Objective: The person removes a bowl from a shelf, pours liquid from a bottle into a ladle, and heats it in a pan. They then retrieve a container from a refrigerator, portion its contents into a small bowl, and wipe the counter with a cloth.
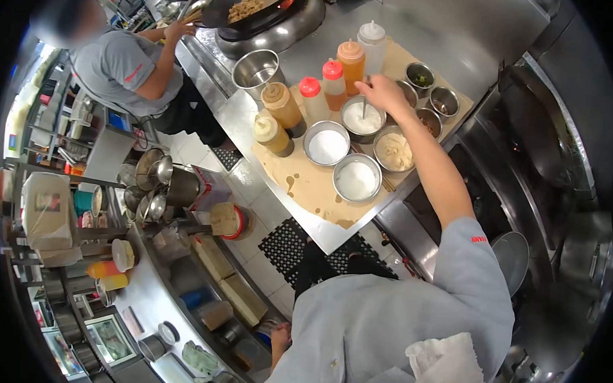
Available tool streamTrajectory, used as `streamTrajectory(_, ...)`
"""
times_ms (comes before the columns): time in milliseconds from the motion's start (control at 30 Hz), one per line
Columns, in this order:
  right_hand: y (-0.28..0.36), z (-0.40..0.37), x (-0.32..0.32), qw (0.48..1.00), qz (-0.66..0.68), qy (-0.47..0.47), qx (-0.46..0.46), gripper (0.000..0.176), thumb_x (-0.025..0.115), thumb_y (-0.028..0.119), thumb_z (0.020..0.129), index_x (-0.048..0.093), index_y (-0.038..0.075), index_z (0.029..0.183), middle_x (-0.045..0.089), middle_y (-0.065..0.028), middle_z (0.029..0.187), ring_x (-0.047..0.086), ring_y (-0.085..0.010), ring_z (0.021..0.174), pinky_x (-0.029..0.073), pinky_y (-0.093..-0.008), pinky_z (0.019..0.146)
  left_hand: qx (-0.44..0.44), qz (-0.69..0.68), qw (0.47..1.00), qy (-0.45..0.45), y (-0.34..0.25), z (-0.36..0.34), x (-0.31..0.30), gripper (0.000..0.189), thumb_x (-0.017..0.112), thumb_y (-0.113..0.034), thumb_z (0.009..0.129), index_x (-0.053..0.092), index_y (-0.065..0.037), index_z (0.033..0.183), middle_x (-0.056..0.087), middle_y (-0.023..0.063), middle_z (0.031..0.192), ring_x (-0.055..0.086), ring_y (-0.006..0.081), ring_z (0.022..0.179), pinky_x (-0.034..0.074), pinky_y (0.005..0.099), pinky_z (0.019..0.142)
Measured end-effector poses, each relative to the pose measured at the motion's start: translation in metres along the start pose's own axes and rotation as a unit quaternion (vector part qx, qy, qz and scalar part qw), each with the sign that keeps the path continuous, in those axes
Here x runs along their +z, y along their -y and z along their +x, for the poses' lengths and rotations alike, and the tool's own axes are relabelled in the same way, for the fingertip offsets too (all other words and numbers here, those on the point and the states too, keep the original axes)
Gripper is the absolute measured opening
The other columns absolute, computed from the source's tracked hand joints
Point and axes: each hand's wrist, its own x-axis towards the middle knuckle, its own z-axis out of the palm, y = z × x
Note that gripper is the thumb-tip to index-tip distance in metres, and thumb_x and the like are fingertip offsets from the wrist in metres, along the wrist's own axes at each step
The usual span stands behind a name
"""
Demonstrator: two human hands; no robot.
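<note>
My right hand (384, 94) reaches over the paper-lined table and is closed on the handle of a metal spoon (365, 110). The spoon stands in a steel bowl of white powder (360, 122). Around it are another bowl of white powder (327, 145), a bowl of white contents (357, 180) and a bowl of beige paste (394, 151). Squeeze bottles stand just beyond, among them an orange one (351, 66) and a red-capped one (334, 84). My left hand (280, 337) hangs low at my side beside the counter shelf, its fingers mostly hidden.
A co-worker (132, 70) stands at the upper left beside a wok (249, 10) of browned food. An empty-looking steel bowl (257, 69) sits at the table's far edge. Small steel bowls (444, 102) hold seasonings. Stacked pots (182, 187) stand at left.
</note>
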Motion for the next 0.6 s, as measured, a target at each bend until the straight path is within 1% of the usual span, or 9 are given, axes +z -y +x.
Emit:
streamTrajectory(67, -0.027, -0.019, -0.008, 0.997, 0.064, -0.040, -0.009, 0.035, 0.058, 0.038, 0.088, 0.068, 0.004, 0.093, 0.068, -0.0160, 0.079, 0.066, -0.0314, 0.073, 0.051, -0.0404, 0.066, 0.000, 0.064, 0.998, 0.018, 0.003, 0.000, 0.001, 0.022, 0.058, -0.022, 0.090, 0.066, -0.002, 0.093, 0.064, 0.0046, 0.076, 0.059, 0.0164, 0.068, 0.045, 0.0290, 0.060)
streamTrajectory(133, -0.029, -0.045, -0.021, 0.975, 0.201, -0.037, 0.082, 0.035, 0.058, 0.036, 0.091, 0.067, 0.002, 0.093, 0.067, -0.0113, 0.070, 0.063, -0.0186, 0.056, 0.050, -0.0317, 0.055, 0.045, 0.159, 0.986, 0.038, -0.006, 0.015, -0.003, 0.023, 0.057, -0.023, 0.090, 0.066, -0.002, 0.093, 0.065, 0.0062, 0.078, 0.060, 0.0187, 0.070, 0.046, 0.0305, 0.062)
streamTrajectory(233, -0.049, -0.065, -0.004, 0.942, 0.277, -0.141, 0.124, 0.036, 0.056, 0.034, 0.093, 0.065, -0.001, 0.095, 0.065, -0.0073, 0.067, 0.057, -0.0089, 0.051, 0.047, -0.0249, 0.048, 0.154, 0.298, 0.940, 0.064, -0.038, 0.048, -0.019, 0.025, 0.056, -0.024, 0.090, 0.066, -0.001, 0.093, 0.066, 0.0086, 0.081, 0.062, 0.0221, 0.072, 0.047, 0.0327, 0.064)
streamTrajectory(367, -0.054, -0.067, 0.045, 0.875, 0.414, -0.196, 0.155, 0.030, 0.050, 0.025, 0.098, 0.061, -0.003, 0.093, 0.065, -0.0112, 0.069, 0.059, -0.0126, 0.052, 0.047, -0.0246, 0.047, 0.364, 0.446, 0.817, 0.033, -0.125, 0.131, -0.051, 0.027, 0.054, -0.025, 0.091, 0.065, 0.000, 0.093, 0.068, 0.0119, 0.084, 0.065, 0.0267, 0.076, 0.049, 0.0357, 0.067)
streamTrajectory(400, -0.057, -0.066, 0.045, 0.865, 0.430, -0.201, 0.164, 0.030, 0.050, 0.025, 0.098, 0.060, -0.003, 0.094, 0.065, -0.0118, 0.070, 0.059, -0.0129, 0.053, 0.047, -0.0245, 0.048, 0.363, 0.362, 0.858, 0.017, -0.153, 0.168, -0.062, 0.026, 0.055, -0.026, 0.092, 0.066, -0.003, 0.091, 0.066, 0.0063, 0.075, 0.062, 0.0190, 0.068, 0.047, 0.0309, 0.059)
streamTrajectory(433, -0.062, -0.068, 0.047, 0.853, 0.447, -0.205, 0.175, 0.031, 0.049, 0.026, 0.098, 0.060, -0.003, 0.094, 0.065, -0.0124, 0.071, 0.060, -0.0132, 0.054, 0.048, -0.0243, 0.049, 0.189, 0.057, 0.979, 0.045, -0.208, 0.150, -0.065, 0.026, 0.056, -0.029, 0.093, 0.067, -0.005, 0.094, 0.062, -0.0001, 0.073, 0.057, 0.0107, 0.064, 0.044, 0.0248, 0.055)
streamTrajectory(467, -0.064, -0.075, 0.047, 0.844, 0.455, -0.207, 0.193, 0.032, 0.049, 0.027, 0.098, 0.059, -0.003, 0.094, 0.066, -0.0126, 0.072, 0.060, -0.0135, 0.055, 0.048, -0.0245, 0.050, 0.270, -0.003, 0.959, 0.089, -0.236, 0.166, -0.079, 0.026, 0.057, -0.031, 0.094, 0.065, -0.006, 0.099, 0.061, -0.0013, 0.079, 0.054, 0.0071, 0.067, 0.042, 0.0215, 0.058)
streamTrajectory(533, -0.063, -0.081, 0.035, 0.828, 0.469, -0.216, 0.219, 0.034, 0.049, 0.029, 0.098, 0.059, -0.003, 0.094, 0.066, -0.0131, 0.074, 0.061, -0.0141, 0.056, 0.049, -0.0247, 0.052, 0.280, -0.041, 0.959, 0.024, -0.306, 0.146, -0.077, 0.028, 0.058, -0.031, 0.094, 0.064, -0.005, 0.105, 0.063, 0.0008, 0.086, 0.056, 0.0076, 0.072, 0.043, 0.0218, 0.060)
streamTrajectory(600, -0.060, -0.089, 0.029, 0.811, 0.481, -0.236, 0.234, 0.036, 0.049, 0.031, 0.098, 0.058, -0.003, 0.095, 0.066, -0.0136, 0.075, 0.062, -0.0145, 0.057, 0.050, -0.0251, 0.054, 0.275, -0.042, 0.960, 0.025, -0.344, 0.134, -0.074, 0.028, 0.058, -0.030, 0.094, 0.064, -0.005, 0.104, 0.063, 0.0013, 0.087, 0.056, 0.0076, 0.074, 0.043, 0.0219, 0.061)
